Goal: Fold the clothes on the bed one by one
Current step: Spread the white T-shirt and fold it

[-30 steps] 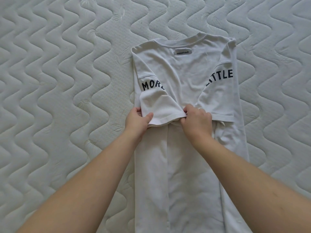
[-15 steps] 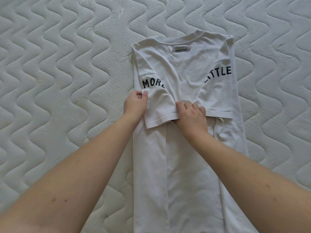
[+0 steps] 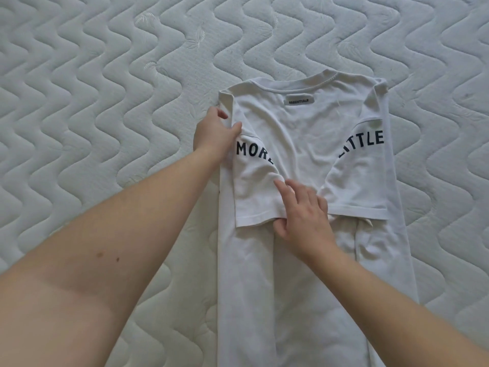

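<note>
A white T-shirt (image 3: 296, 144) lies back-up on the mattress, collar far from me, its label showing. Both sides are folded inward, and the sleeves printed MORE and LITTLE lie on top. My left hand (image 3: 214, 131) pinches the shirt's folded left edge near the shoulder, with the thumb on top of the fabric. My right hand (image 3: 301, 213) rests on the inner corner of the MORE sleeve (image 3: 254, 192). Its fingers are spread and its thumb is at the hem. The shirt's lower part runs out of view toward me.
The quilted white mattress (image 3: 105, 102) with a wavy stitch pattern surrounds the shirt on all sides. No other clothes are visible in this view.
My left hand slid from the sleeve hem up the shirt's left edge toward the shoulder. My right hand stopped pinching the hem and spread its fingers over the sleeve corner.
</note>
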A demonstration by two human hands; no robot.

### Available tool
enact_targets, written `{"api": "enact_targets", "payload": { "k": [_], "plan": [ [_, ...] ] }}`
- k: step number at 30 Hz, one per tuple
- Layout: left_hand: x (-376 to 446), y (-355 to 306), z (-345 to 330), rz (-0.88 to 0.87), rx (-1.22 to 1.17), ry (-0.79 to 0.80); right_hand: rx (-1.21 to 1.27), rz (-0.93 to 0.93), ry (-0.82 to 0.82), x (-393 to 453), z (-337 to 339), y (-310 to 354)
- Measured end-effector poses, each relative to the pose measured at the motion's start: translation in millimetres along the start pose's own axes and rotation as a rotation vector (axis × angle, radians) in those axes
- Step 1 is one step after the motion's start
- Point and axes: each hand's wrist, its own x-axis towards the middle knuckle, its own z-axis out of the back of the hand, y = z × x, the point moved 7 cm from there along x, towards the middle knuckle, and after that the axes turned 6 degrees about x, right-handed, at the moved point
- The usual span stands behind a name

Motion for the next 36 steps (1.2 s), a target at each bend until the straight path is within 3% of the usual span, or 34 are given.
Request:
{"api": "enact_targets", "payload": {
  "k": [4,8,18,26,31,36],
  "plan": [
    [26.3,-6.6,9.6,-0.14,0.165,-0.039,-0.005,0.045,0.041,8.3,-7.5,10.7],
    [58.0,-21.0,4.7,-0.322,0.426,0.056,-0.04,0.116,0.042,14.8,-11.3,14.0],
    [116.6,-19.6,12.8,-0.375,0.618,0.149,0.103,0.071,-0.143,-6.5,-4.9,-0.2],
    [125.4,-24.7,16.2,-0.336,0.697,0.187,0.034,0.081,-0.088,-18.1,3.5,-14.6],
    [121.3,-28.8,14.7,-0.226,0.579,0.214,-0.084,-0.008,-0.015,-29.2,-19.5,-9.0],
    [110.6,-13.4,14.1,-0.051,0.014,0.046,0.037,-0.253,-0.031,-11.3,-5.3,6.7]
  ]
}}
